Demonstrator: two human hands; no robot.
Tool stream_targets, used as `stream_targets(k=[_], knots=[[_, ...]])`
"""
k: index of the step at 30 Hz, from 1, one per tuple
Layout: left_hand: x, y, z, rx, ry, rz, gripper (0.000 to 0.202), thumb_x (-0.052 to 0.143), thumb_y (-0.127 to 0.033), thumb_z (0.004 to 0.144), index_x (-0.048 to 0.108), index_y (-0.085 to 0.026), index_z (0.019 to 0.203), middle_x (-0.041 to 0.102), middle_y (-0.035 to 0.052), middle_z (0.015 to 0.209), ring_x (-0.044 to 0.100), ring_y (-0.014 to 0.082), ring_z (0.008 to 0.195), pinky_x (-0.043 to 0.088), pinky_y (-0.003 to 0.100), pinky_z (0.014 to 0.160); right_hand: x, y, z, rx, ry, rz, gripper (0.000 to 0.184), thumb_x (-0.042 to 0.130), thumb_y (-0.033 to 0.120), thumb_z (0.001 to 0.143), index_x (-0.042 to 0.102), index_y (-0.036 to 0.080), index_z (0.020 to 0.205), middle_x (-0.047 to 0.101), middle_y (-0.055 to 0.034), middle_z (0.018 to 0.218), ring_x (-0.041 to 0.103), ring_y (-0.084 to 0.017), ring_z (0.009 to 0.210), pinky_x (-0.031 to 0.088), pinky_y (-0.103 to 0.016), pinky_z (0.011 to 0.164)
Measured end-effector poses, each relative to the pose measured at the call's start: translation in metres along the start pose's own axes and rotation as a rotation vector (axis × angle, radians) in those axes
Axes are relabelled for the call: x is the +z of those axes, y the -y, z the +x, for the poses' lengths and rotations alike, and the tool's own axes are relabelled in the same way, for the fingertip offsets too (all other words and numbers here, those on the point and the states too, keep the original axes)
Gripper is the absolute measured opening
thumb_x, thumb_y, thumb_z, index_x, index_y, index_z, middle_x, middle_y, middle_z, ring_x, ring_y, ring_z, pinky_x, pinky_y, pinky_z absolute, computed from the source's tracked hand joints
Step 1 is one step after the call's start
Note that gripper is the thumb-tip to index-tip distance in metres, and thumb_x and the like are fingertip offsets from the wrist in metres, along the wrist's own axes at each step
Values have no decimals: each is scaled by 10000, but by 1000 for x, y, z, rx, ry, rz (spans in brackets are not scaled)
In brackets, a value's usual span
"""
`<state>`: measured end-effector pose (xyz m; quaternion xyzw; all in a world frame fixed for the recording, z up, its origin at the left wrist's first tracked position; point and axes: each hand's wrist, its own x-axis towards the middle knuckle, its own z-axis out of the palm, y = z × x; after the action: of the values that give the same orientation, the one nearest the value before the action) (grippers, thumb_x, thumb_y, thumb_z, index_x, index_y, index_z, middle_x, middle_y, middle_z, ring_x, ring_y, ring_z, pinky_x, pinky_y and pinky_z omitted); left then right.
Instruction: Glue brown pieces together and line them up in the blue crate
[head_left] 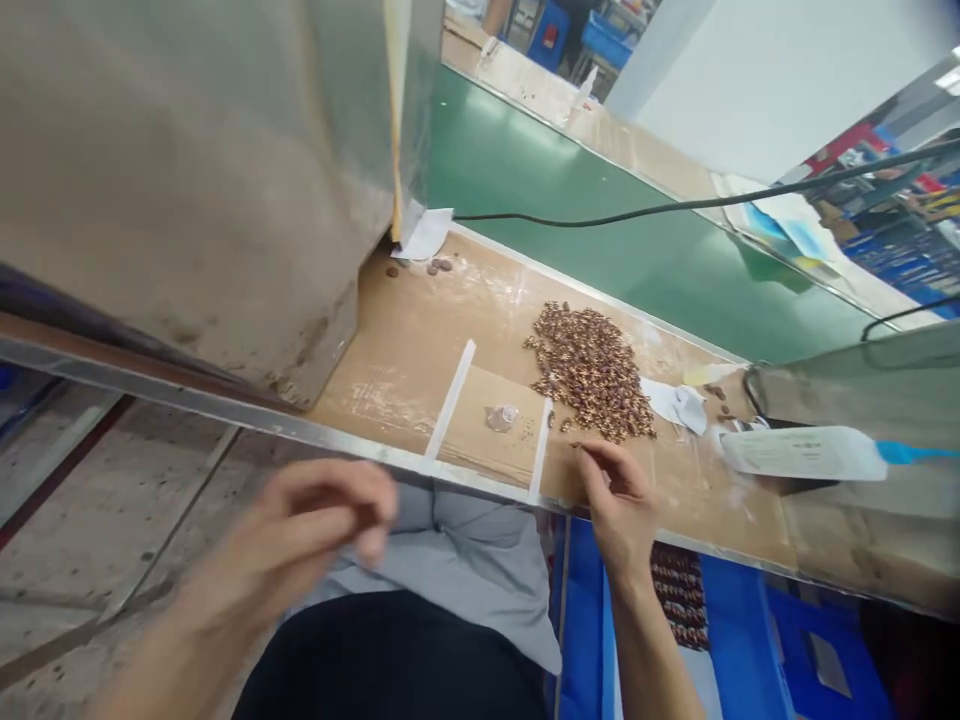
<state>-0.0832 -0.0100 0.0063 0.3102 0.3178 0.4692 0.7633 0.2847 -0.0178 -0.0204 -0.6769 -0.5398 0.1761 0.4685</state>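
A heap of brown-gold pieces [592, 370] remains on the table [382, 400], right of centre, similar rows [679, 597] apparently finished lower right; the right hand [624, 505] pinches one piece [576, 445], the blurred left hand's [322, 515] grip indeterminable.

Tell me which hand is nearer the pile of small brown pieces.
Right. The right hand is close by the near edge of the pile; the left hand is farther off, to its left, in front of the table.
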Motion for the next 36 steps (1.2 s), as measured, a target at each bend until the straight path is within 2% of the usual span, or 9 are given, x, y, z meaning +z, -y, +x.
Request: stream_targets(k=[2, 4, 7, 13, 18, 21, 24, 30, 36], knots=[[12, 24, 3, -67, 5, -229, 172, 950, -291, 918, 874, -219, 1054, 805, 44, 957, 734, 124, 718, 625, 211, 657, 4, 14, 4, -9, -13, 41, 181, 847, 373, 994, 866, 245, 1120, 846, -66, 1101, 791, -245, 1019, 638, -389, 942], [25, 43, 17, -111, 27, -421, 174, 933, -265, 937, 891, -224, 1101, 818, 51, 1017, 755, 120, 768, 652, 212, 711, 10, 29, 8, -45, 14, 65, 167, 857, 345, 990, 870, 260, 1133, 845, -59, 1098, 790, -241, 1024, 638, -377, 926], [37, 54, 37, -114, 52, -515, 145, 899, -207, 968, 900, -203, 1113, 829, 54, 1069, 789, 127, 856, 687, 230, 816, 21, 46, 15, -94, 89, 93, 134, 843, 302, 1007, 869, 270, 1135, 845, -57, 1096, 792, -246, 1037, 635, -384, 925], [30, 48, 44, -121, 54, -486, 181, 927, -203, 951, 904, -209, 1131, 856, 70, 1174, 818, 134, 916, 698, 232, 899, 38, 59, 25, -182, 144, 106, 131, 805, 240, 1033, 859, 275, 1147, 842, -62, 1117, 796, -267, 1083, 628, -453, 1013], [27, 45, 48, -95, 24, -392, 164, 914, -239, 969, 902, -209, 1130, 855, 61, 1104, 824, 147, 903, 707, 247, 902, 43, 67, 29, -257, 173, 36, 113, 779, 197, 1048, 851, 274, 1089, 842, -40, 1092, 796, -244, 1060, 632, -427, 1000], [25, 42, 51, -110, -4, -328, 143, 902, -212, 973, 906, -198, 1115, 871, 74, 1138, 842, 157, 935, 701, 235, 929, 45, 70, 31, -320, 187, -32, 148, 773, 167, 1055, 846, 282, 1113, 853, -20, 1082, 805, -226, 1024, 639, -397, 953], [25, 41, 54, -114, -18, -309, 135, 902, -197, 967, 910, -208, 1102, 880, 80, 1175, 854, 168, 961, 697, 240, 954, 48, 70, 34, -421, 177, -101, 186, 764, 140, 1058, 845, 291, 1129, 861, -14, 1066, 809, -230, 1002, 643, -406, 929], [29, 43, 56, -83, -38, -296, 141, 914, -228, 961, 908, -201, 1100, 879, 73, 1123, 845, 165, 943, 698, 238, 933, 54, 67, 36, -601, 163, -197, 270, 762, 73, 1047, 839, 306, 1161, 871, -5, 1055, 789, -233, 979, 649, -441, 942], [32, 41, 56, -84, -22, -302, 135, 908, -226, 969, 907, -201, 1102, 860, 62, 1119, 817, 144, 916, 696, 237, 918, 55, 64, 33, -630, 167, -265, 294, 752, 72, 1049, 840, 321, 1179, 875, -5, 1079, 780, -254, 997, 656, -456, 927]])
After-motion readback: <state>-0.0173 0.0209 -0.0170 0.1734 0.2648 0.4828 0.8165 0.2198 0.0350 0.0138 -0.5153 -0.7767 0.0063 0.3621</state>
